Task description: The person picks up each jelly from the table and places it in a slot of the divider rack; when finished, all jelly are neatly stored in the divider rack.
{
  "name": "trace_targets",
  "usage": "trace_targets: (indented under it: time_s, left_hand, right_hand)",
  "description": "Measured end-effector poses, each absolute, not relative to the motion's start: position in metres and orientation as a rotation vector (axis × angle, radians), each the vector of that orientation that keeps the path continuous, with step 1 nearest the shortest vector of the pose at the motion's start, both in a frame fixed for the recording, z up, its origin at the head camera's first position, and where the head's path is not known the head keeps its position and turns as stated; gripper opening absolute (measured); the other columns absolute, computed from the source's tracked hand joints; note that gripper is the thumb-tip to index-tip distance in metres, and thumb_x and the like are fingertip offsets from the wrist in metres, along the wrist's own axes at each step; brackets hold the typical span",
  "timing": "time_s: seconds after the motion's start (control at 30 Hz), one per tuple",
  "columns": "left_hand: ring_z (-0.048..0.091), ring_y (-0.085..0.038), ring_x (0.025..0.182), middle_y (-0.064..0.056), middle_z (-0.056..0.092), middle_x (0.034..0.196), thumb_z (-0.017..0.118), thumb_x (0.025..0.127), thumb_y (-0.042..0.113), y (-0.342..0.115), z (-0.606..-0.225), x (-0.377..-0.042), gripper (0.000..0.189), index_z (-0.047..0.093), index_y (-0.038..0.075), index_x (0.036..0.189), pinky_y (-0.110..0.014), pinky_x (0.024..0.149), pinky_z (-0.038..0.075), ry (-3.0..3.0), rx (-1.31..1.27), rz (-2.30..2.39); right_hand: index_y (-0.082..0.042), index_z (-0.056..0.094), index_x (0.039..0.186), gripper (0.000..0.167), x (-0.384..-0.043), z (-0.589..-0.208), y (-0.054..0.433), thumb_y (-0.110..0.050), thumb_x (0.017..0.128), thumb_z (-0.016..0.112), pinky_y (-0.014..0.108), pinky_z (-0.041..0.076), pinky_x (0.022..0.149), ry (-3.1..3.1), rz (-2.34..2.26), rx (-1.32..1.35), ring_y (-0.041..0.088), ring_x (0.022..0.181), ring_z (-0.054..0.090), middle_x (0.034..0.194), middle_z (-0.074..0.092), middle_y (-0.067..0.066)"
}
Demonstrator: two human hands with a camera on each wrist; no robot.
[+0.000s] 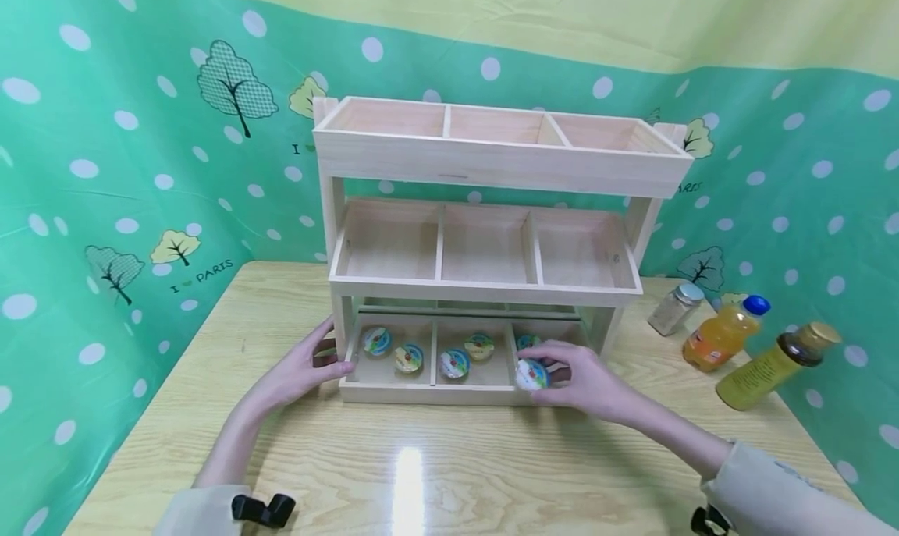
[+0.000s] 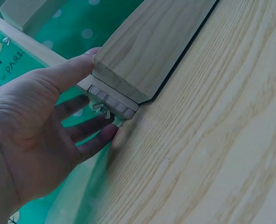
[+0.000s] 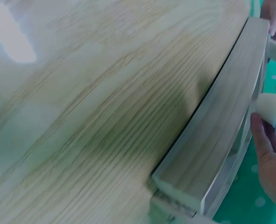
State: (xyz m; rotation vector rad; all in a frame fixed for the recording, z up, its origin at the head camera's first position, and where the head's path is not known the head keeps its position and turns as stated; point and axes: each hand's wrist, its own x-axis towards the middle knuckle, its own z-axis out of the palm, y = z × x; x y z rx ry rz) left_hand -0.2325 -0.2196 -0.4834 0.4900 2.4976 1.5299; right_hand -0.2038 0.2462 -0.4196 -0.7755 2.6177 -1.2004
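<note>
In the head view a three-tier wooden rack (image 1: 485, 292) stands on the table. My right hand (image 1: 579, 376) pinches a small jelly cup (image 1: 531, 375) with a printed foil lid, over the right compartment of the bottom tray. The white side of that cup (image 3: 268, 108) shows between thumb and fingers in the right wrist view. Behind it in the same compartment lies another jelly cup (image 1: 528, 341). My left hand (image 1: 303, 370) is at the tray's left end, thumb touching the front corner (image 2: 96, 65) and the other fingers extended along the side, near a wing nut (image 2: 102, 110).
Two jelly cups (image 1: 408, 358) lie in the bottom tray's left compartment, two more jelly cups (image 1: 454, 363) in the middle one. Right of the rack are a shaker jar (image 1: 675, 310), an orange drink bottle (image 1: 723, 335) and a yellow-green bottle (image 1: 772, 368). A patterned curtain (image 1: 140, 232) surrounds the table (image 1: 337, 466).
</note>
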Motion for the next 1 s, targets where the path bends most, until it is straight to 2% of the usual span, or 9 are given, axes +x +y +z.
trace_targets:
  time_s: [0.17,0.5,0.77,1.0]
  left_hand:
    - [0.04,-0.06,0.142,-0.029,0.018,0.169,0.071,0.097,0.022,-0.22,-0.483,-0.233,0.095,0.007,0.022,0.168,-0.067,0.114,0.042,2.495,0.48,1.53]
    - [0.04,-0.059,0.143,-0.027,0.019,0.169,0.071,0.098,0.025,-0.217,-0.482,-0.236,0.094,0.008,0.023,0.168,-0.066,0.115,0.041,2.48,0.527,1.526]
    - [0.042,-0.06,0.141,-0.03,0.022,0.167,0.07,0.098,0.021,-0.218,-0.482,-0.235,0.094,0.007,0.019,0.168,-0.066,0.115,0.042,2.482,0.503,1.537]
    - [0.042,-0.059,0.141,-0.03,0.023,0.167,0.071,0.098,0.021,-0.219,-0.483,-0.235,0.094,0.007,0.019,0.168,-0.066,0.115,0.042,2.475,0.512,1.55]
  right_hand:
    - [0.0,0.065,0.134,0.056,-0.21,-0.418,0.258,-0.014,0.083,0.085,0.024,0.064,0.081,2.682,-1.179,-0.709,0.022,0.099,0.072,0.126,0.068,0.022]
    - [0.0,0.069,0.125,0.048,-0.22,-0.421,0.274,-0.015,0.082,0.085,0.019,0.058,0.072,2.87,-1.017,-0.519,0.019,0.091,0.071,0.111,0.073,0.018]
    - [-0.002,0.074,0.117,0.042,-0.225,-0.427,0.277,-0.015,0.078,0.085,0.027,0.055,0.075,2.979,-0.832,-0.472,0.019,0.091,0.068,0.106,0.076,0.014]
    - [-0.001,0.076,0.112,0.04,-0.231,-0.435,0.274,-0.014,0.075,0.087,0.037,0.059,0.076,2.99,-0.701,-0.516,0.021,0.089,0.07,0.101,0.078,0.013]
